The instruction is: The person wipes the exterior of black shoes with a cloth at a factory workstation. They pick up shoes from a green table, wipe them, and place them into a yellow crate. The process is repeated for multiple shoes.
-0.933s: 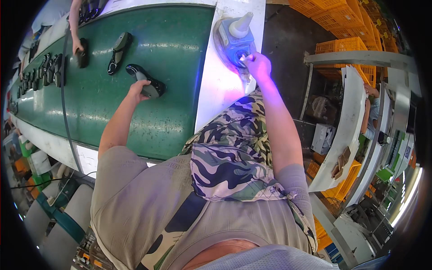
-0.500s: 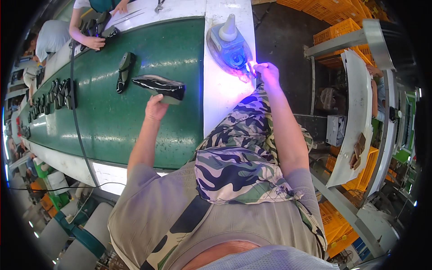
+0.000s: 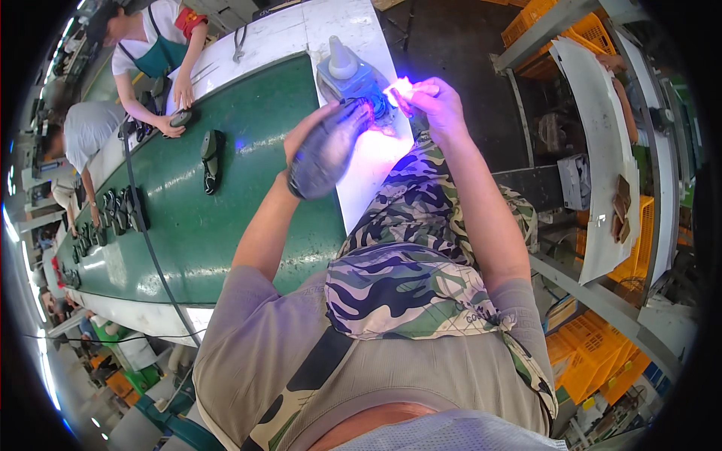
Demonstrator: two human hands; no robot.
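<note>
In my left hand [image 3: 304,135] is a black shoe [image 3: 323,161], blurred by motion and tilted, one end beside a blue boxy device [image 3: 359,81] with a white cone-shaped nozzle bottle [image 3: 342,60] on it. My right hand [image 3: 442,111] has its fingers pinched together right of the device. At the fingertips a small thing [image 3: 402,92] glares pink and violet; the light hides its kind. Bright violet light falls on the white table edge [image 3: 383,154] below. Another dark shoe [image 3: 212,161] lies alone on the green conveyor belt [image 3: 241,233].
Across the belt, a co-worker [image 3: 159,45] in a green apron handles a shoe. Several more shoes [image 3: 116,212] stand at the far left. A black cable [image 3: 154,248] crosses the belt, and a wrench [image 3: 239,43] lies on the far ledge. Orange crates [image 3: 594,349] and metal frames stand right.
My left hand has carried the shoe from over the belt rightward to the blue device. My right hand stays pinched beside the device. The view has shifted, and the co-worker now shows more fully.
</note>
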